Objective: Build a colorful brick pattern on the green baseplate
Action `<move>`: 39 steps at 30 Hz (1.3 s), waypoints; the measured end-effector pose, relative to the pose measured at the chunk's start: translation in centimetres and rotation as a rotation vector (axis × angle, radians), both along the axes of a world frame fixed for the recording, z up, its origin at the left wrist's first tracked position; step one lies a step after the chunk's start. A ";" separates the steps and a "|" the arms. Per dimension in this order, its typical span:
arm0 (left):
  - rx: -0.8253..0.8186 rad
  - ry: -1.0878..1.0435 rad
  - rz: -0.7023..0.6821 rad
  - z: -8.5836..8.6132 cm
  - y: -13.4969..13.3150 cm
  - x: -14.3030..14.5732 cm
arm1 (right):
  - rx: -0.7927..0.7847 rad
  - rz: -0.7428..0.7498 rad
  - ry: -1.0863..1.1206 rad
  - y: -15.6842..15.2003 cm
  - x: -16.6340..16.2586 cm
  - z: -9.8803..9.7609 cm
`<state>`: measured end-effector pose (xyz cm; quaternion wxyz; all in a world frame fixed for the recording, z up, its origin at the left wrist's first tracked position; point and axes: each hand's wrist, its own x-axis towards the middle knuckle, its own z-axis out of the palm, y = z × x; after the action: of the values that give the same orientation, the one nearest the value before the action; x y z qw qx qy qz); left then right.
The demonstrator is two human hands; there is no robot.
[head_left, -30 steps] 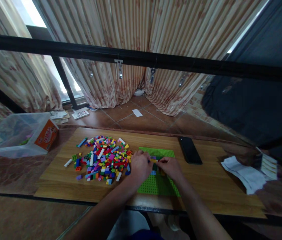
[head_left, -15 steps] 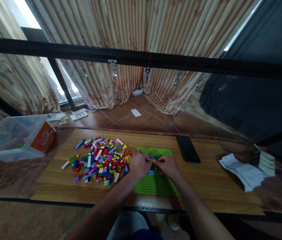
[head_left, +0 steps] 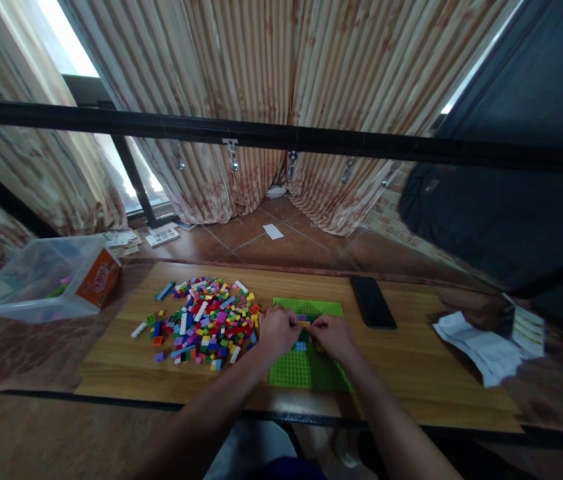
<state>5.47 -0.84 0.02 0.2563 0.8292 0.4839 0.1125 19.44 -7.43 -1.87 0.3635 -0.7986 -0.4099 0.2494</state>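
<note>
A green studded baseplate (head_left: 288, 375) lies on the board in front of me. My left hand (head_left: 280, 331) is over its left side, thumb and fingers pinched together. Opposite it, my right hand (head_left: 334, 335) has its fingertips pinched as well. A small yellow brick (head_left: 304, 324) shows between the two sets of fingertips, both of which seem to grip it. On the plate sit light blue bricks (head_left: 301, 346), just below the hands, and a purple brick (head_left: 302, 317) just beyond them. My fingers and right hand partly hide other bricks there.
A heap of loose multicoloured bricks (head_left: 211, 321) spreads left of the baseplate on the wooden board (head_left: 126, 360). Right of the plate lies a black phone (head_left: 374, 303), with crumpled white paper (head_left: 481, 347) farther right. A clear plastic bin (head_left: 46, 283) stands far left. A black bar (head_left: 261, 133) crosses behind.
The camera view has tilted and shifted slightly. Both hands stay over the same part of the baseplate, with their fingertips slightly closer around the yellow brick.
</note>
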 end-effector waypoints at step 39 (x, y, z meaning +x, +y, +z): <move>0.429 -0.238 0.147 -3.7 -3.8 -16.3 | 0.293 0.292 0.102 -1.0 -15.6 -1.3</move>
<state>-10.80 -4.68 -3.70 0.1209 0.8080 0.4745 0.3277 3.86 -8.48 -3.16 0.4557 -0.6558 -0.5342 0.2772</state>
